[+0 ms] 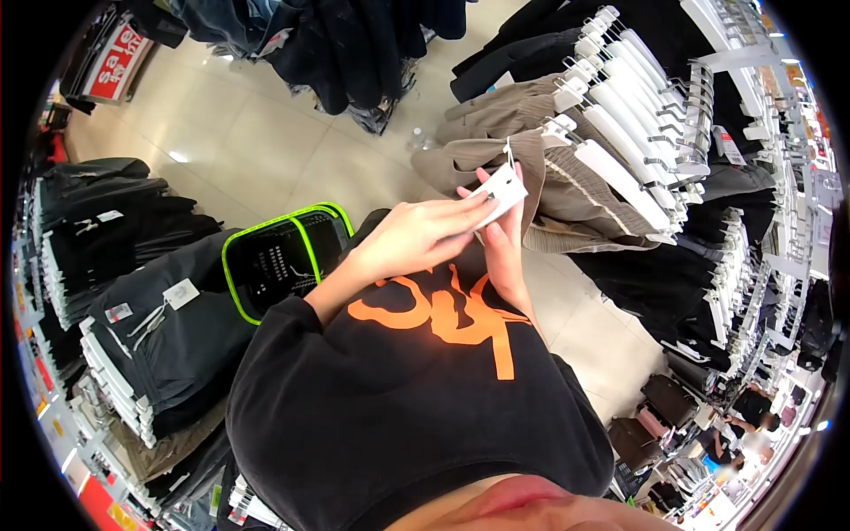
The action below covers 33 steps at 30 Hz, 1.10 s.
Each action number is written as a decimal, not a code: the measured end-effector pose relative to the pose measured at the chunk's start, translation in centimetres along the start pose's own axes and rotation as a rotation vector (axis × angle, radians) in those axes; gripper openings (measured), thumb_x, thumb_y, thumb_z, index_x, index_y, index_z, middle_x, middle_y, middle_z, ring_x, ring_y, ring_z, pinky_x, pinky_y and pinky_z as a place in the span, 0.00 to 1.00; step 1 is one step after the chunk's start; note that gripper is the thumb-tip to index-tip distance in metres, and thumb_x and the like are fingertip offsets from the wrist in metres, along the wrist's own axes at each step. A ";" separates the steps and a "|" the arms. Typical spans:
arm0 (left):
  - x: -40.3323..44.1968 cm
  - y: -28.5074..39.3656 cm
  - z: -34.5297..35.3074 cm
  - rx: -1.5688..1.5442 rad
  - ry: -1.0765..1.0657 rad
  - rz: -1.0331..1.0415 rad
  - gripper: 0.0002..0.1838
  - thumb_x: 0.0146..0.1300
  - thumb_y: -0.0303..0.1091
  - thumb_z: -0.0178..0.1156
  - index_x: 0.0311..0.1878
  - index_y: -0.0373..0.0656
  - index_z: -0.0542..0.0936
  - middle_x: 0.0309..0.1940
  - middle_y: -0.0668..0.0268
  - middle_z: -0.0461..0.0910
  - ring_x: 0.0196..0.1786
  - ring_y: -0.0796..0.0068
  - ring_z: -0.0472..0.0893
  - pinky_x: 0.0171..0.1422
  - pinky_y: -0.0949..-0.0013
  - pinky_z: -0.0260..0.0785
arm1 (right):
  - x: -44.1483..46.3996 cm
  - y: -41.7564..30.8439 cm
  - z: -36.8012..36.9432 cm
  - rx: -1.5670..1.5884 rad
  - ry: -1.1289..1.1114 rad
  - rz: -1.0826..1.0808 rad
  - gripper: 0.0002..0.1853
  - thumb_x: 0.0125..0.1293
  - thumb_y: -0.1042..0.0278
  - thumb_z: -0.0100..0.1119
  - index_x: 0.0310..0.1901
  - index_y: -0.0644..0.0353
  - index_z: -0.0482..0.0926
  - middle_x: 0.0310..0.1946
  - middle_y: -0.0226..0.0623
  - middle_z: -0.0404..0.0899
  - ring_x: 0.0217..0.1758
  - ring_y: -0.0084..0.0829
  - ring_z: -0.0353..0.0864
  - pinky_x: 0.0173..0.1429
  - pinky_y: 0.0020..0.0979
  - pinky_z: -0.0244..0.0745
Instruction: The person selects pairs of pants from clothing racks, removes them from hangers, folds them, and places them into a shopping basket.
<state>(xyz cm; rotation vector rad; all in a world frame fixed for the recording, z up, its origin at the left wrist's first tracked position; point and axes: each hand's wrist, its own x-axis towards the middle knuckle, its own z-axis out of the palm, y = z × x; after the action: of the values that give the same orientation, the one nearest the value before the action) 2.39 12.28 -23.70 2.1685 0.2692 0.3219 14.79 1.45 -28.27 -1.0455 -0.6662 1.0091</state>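
A white price tag (509, 193) hangs by a thin loop from a taupe garment (505, 150) on the rack. My right hand (505, 252) holds the tag from behind and below, its thumb near the lower edge. Across the front of the tag lie the fingertips of my left hand (429, 232), pinching its near side. What is printed on the tag cannot be read. Beside my left forearm is a black shopping basket (332, 211) with a bright green rim and handle; whether it hangs on the arm is hidden.
Taupe and black clothes hang from white hangers (620, 168) on a metal rack to the right. Dark trousers (168, 310) hang at the left. Jeans (336, 53) hang ahead, past the tiled floor (257, 133). A red sale sign (118, 62) stands far left. People are at the lower right.
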 end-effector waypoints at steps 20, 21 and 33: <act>-1.7 -1.9 1.3 0.235 0.546 -0.109 0.24 0.37 0.27 0.63 0.44 0.50 0.78 0.50 0.72 0.73 0.45 0.69 0.69 0.52 0.67 0.60 | 2.4 -0.3 0.6 0.415 -0.191 0.309 0.55 0.44 0.23 0.47 0.66 0.53 0.42 0.61 0.46 0.55 0.62 0.45 0.60 0.57 0.49 0.66; -1.6 -2.1 1.3 0.252 0.604 -0.101 0.21 0.35 0.24 0.61 0.39 0.51 0.80 0.43 0.75 0.77 0.43 0.70 0.70 0.49 0.69 0.59 | 2.5 -0.3 0.4 0.399 -0.208 0.308 0.55 0.43 0.23 0.47 0.66 0.52 0.42 0.61 0.46 0.55 0.61 0.46 0.62 0.56 0.49 0.67; 1.2 -3.2 -0.8 -0.012 0.658 -0.045 0.03 0.49 0.27 0.61 0.29 0.42 0.79 0.25 0.68 0.79 0.30 0.69 0.76 0.42 0.70 0.63 | 3.8 1.1 -0.2 0.858 -0.424 0.356 0.49 0.50 0.23 0.37 0.66 0.48 0.40 0.59 0.50 0.57 0.48 0.57 0.71 0.50 0.51 0.70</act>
<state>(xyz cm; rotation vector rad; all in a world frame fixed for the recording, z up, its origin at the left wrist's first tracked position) 2.97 15.08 -25.71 1.9809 0.6748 1.0055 16.17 4.98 -29.39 -0.1853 -0.3084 1.6524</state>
